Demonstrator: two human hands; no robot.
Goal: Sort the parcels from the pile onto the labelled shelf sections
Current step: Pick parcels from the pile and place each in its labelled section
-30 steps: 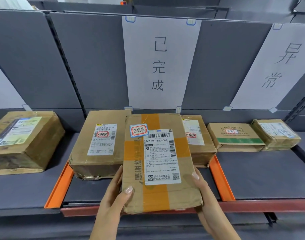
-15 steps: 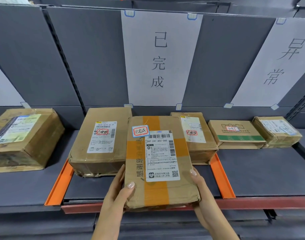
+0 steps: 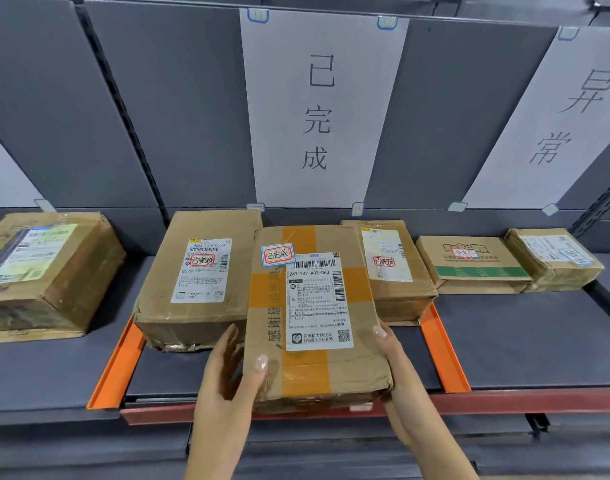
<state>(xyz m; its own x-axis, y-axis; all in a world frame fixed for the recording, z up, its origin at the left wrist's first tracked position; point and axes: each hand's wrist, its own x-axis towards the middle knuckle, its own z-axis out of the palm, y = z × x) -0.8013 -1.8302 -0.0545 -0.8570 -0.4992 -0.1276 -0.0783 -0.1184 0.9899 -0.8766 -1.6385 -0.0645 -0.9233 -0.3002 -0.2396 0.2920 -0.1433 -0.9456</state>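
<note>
The left hand [image 3: 232, 370] and right hand [image 3: 395, 362] clasp the near corners of one taped parcel [image 3: 314, 317], fingers wrapped on its sides, in the middle shelf section between two orange dividers [image 3: 115, 367]. Two parcels flank it there, touching it. One lies in the left section, two in the right. Two paper signs [image 3: 322, 109] hang behind.

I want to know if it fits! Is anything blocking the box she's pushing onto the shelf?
Nothing visible blocks the orange-taped cardboard parcel held in both hands. It sits in the gap between two brown boxes under the white paper sign.
</note>
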